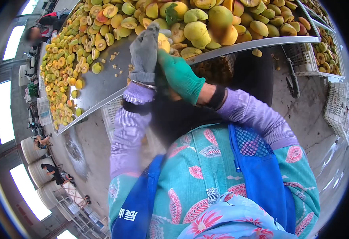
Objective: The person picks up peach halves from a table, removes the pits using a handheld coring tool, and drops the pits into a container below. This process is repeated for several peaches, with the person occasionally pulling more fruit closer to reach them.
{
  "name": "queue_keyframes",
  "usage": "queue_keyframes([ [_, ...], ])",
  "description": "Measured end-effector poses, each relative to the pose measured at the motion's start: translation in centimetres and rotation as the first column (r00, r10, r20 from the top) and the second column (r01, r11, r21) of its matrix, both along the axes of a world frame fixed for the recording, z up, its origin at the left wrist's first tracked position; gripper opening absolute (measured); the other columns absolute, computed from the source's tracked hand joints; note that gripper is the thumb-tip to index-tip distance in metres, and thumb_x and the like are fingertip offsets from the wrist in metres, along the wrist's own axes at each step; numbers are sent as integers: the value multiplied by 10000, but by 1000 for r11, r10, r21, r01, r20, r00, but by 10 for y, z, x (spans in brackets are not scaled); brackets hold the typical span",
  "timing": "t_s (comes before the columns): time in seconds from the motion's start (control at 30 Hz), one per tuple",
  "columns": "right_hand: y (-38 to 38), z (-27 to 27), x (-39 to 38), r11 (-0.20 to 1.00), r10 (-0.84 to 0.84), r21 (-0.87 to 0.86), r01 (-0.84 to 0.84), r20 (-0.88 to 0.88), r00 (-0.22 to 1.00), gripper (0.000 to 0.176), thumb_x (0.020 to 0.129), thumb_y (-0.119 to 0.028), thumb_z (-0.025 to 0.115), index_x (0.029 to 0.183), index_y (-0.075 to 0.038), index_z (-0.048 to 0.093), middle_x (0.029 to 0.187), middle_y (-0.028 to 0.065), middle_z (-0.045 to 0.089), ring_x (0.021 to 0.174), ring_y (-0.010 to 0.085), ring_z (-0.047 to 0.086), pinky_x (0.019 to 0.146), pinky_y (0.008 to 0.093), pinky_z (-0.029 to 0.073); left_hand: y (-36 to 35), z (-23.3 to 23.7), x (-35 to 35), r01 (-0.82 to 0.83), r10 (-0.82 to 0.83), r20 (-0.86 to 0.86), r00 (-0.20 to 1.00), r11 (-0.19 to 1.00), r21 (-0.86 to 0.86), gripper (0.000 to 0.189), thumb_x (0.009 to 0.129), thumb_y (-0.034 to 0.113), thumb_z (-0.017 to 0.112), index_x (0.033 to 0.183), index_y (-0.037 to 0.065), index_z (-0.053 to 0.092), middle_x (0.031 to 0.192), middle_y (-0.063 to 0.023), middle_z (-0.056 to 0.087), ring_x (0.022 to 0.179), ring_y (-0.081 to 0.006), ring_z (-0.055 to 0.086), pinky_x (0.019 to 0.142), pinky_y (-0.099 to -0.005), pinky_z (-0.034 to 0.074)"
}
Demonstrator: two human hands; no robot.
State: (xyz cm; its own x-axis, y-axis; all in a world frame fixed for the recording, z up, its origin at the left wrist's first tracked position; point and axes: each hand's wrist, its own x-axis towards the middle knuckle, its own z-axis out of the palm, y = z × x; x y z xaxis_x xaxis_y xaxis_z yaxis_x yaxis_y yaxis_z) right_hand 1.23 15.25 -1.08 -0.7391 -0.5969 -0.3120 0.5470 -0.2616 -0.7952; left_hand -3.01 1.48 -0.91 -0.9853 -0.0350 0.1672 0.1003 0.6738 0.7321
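My left hand (144, 53), in a grey glove, is raised at the edge of a metal sorting table (106, 85), fingers together around a yellow fruit (163, 42). My right hand (179, 75), in a green glove, is pressed against it from below and to the right, thumb tip up by the same fruit. Its fingers are curled; what they grip is hidden. Just beyond the hands lies a big heap of yellow-green fruits (206, 24), whole and halved. More halved fruits (61, 67) stretch along the table's far left side.
White plastic crates stand under the table (110, 115) and at the right (337, 107). A second fruit-laden table (325, 51) is at the far right. Other people (53, 171) work at the left near pale barrels (31, 149). The concrete floor (83, 155) looks wet.
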Motion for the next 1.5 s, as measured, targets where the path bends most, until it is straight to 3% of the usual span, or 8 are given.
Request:
queue_keyframes([
  [0.53,0,-14,-21,649,610,-753,-109,430,665,390,988,-480,360,817,-155,494,552,-58,414,422,104,385,400,281,327,26,25,28,-350,-19,390,920,406,844,363,953,370,518,982,30,642,816,-33,624,714,-144,586,608,-273,513],
  [0.67,10,-1,-16,422,767,-878,-225,214,605,417,979,-491,390,835,-125,526,556,-52,439,436,104,400,433,291,340,-44,-25,93,-305,307,-24,951,950,63,430,930,417,528,1049,12,611,990,-101,641,815,-199,635,668,-326,531],
  [0.77,33,-9,-4,593,703,-719,-362,243,668,396,963,-511,430,855,-135,496,556,-40,440,438,102,402,435,286,338,-87,9,138,-595,574,277,771,492,635,402,890,347,597,1092,0,601,1131,-103,629,881,-229,650,755,-355,535],
  [0.83,39,-35,-7,840,542,-414,-351,596,593,400,939,-540,458,839,-153,477,560,-32,435,442,99,399,432,277,324,-108,21,146,-485,787,80,612,453,-748,389,859,289,646,1119,3,601,1129,-133,634,882,-244,649,784,-368,524],
  [0.93,44,-23,4,860,506,-245,-448,525,685,409,922,-566,463,813,-172,467,579,-35,421,459,94,372,437,265,300,-114,1,106,-553,543,150,826,833,28,413,789,242,649,1126,7,612,1052,-229,640,1006,-285,634,890,-378,485],
  [1.07,54,-2,-4,952,306,-133,-276,386,870,416,933,-537,469,791,-146,498,607,-25,446,484,98,409,441,275,332,-6,-13,-34,48,-258,-104,961,523,-851,494,776,139,592,1261,58,555,1243,-205,561,1178,-312,528,1033,-360,395],
  [1.3,27,-20,-22,911,-22,281,302,-698,716,418,958,-443,487,907,-33,555,617,142,586,543,287,598,503,393,457,-23,27,28,-142,-61,244,968,668,731,333,968,209,466,1182,-14,589,969,-111,660,728,-175,642,630,-270,531],
  [1.5,9,-11,-21,895,161,402,193,-695,701,431,959,-448,469,980,-29,572,718,184,638,731,388,643,672,481,500,-12,-8,49,-150,202,-112,973,920,362,223,934,109,543,1120,-4,595,1048,-112,646,905,-169,635,766,-288,527],
])
